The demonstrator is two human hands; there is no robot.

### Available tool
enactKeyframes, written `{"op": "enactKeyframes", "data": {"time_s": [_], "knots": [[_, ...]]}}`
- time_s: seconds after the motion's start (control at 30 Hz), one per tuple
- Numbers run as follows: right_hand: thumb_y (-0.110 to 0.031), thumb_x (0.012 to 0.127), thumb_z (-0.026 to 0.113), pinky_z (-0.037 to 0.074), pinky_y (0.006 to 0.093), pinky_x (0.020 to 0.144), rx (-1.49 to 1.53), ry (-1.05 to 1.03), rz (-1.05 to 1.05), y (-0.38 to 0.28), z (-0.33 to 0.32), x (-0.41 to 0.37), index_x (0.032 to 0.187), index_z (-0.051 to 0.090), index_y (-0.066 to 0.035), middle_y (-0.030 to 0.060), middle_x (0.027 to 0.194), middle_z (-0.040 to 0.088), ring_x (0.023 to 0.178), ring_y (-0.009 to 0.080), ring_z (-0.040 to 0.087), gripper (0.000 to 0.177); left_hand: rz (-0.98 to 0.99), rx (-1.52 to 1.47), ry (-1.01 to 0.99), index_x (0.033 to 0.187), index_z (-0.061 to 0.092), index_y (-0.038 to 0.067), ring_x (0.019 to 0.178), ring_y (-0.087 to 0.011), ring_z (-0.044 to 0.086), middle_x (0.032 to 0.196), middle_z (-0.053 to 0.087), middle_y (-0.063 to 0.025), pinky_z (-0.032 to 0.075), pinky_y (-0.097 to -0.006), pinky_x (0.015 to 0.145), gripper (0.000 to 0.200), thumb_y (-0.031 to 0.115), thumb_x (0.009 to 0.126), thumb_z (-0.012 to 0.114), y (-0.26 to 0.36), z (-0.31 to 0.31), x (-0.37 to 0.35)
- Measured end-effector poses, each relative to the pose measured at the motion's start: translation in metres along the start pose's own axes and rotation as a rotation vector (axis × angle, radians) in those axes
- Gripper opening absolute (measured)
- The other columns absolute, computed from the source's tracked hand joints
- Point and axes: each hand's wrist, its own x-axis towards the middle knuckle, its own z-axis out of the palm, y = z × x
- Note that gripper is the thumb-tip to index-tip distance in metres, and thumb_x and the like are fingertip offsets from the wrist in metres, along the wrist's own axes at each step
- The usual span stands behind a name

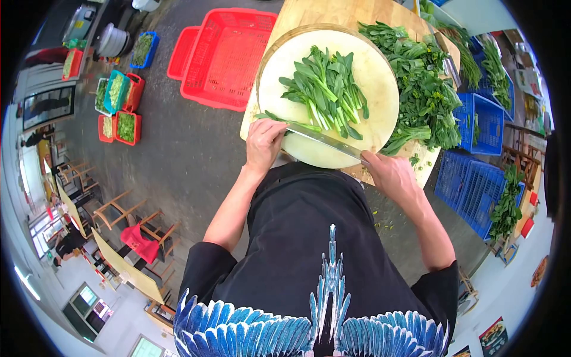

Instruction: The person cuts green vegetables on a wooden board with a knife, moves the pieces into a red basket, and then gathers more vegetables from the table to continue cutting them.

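Note:
A long knife [326, 141] lies across the near part of a round chopping block [375, 77]. My right hand [389, 172] is wrapped round its handle end at the block's right near edge. At the left near edge, my left hand [264, 141] is closed by the blade's other end, with a thin green stalk [297, 124] beside its fingers; what it grips is partly hidden. Cut leafy greens [327, 89] lie on the block just beyond the blade, their pale stems toward me.
A wooden table [309, 12] carries the block and a large heap of greens [422, 89] on the right. Red baskets [226, 59] stand at the left. Blue crates [470, 187] are at the right. Chairs [119, 208] and small vegetable baskets [128, 128] are farther left.

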Motion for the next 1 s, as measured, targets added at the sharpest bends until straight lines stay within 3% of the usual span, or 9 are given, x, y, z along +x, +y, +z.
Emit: {"op": "enactKeyframes", "data": {"time_s": [0.27, 0.47, 0.73, 0.93, 1.0], "knots": [[-0.009, 0.097, 0.065, 0.054, 0.0505, 0.056, -0.046, -0.098, -0.010, 0.006, -0.004, 0.002, 0.113, 0.061, -0.007, 0.0131, 0.067, 0.067, 0.065, 0.0370, 0.072, 0.016, -0.022, -0.061, 0.001, 0.099, 0.082, 0.009, 0.096, -0.0280, 0.073, 0.095, 0.078, -0.0034, 0.056, -0.0403, 0.090, 0.023, -0.002, 0.079, 0.085, -0.001, 0.002, 0.000], [-0.016, 0.105, 0.065, 0.054, 0.0531, 0.059, -0.047, -0.190, 0.002, 0.017, 0.014, 0.019, 0.119, 0.064, -0.010, 0.0164, 0.069, 0.068, 0.066, 0.0407, 0.071, 0.016, -0.033, -0.092, 0.008, 0.093, 0.079, 0.006, 0.094, -0.0289, 0.074, 0.093, 0.077, -0.0057, 0.056, -0.0405, 0.090, 0.019, -0.003, 0.078, 0.085, -0.004, 0.003, -0.004], [-0.015, 0.103, 0.065, 0.056, 0.0509, 0.058, -0.035, -0.066, 0.028, 0.021, 0.028, 0.000, 0.116, 0.067, -0.009, 0.0164, 0.070, 0.070, 0.066, 0.0383, 0.073, 0.015, 0.020, -0.084, -0.025, 0.098, 0.081, 0.008, 0.094, -0.0289, 0.073, 0.092, 0.076, -0.0042, 0.055, -0.0400, 0.093, 0.020, -0.001, 0.081, 0.086, -0.007, -0.003, 0.002], [-0.023, 0.107, 0.065, 0.056, 0.0543, 0.064, 0.130, -0.019, 0.141, 0.011, 0.019, -0.007, 0.109, 0.073, -0.005, 0.0229, 0.073, 0.071, 0.069, 0.0441, 0.072, 0.019, -0.019, -0.114, -0.100, 0.113, 0.081, 0.009, 0.118, -0.0307, 0.068, 0.120, 0.075, -0.0073, 0.052, -0.0429, 0.101, 0.028, 0.005, 0.085, 0.087, 0.005, -0.019, 0.011], [-0.026, 0.108, 0.065, 0.056, 0.0559, 0.066, 0.226, 0.005, 0.193, 0.009, 0.021, -0.009, 0.105, 0.075, -0.003, 0.0257, 0.076, 0.071, 0.070, 0.0471, 0.070, 0.025, 0.023, 0.006, -0.122, 0.114, 0.080, 0.008, 0.121, -0.0320, 0.067, 0.125, 0.074, -0.0085, 0.052, -0.0436, 0.102, 0.028, 0.007, 0.087, 0.086, 0.002, -0.020, 0.014]]}}
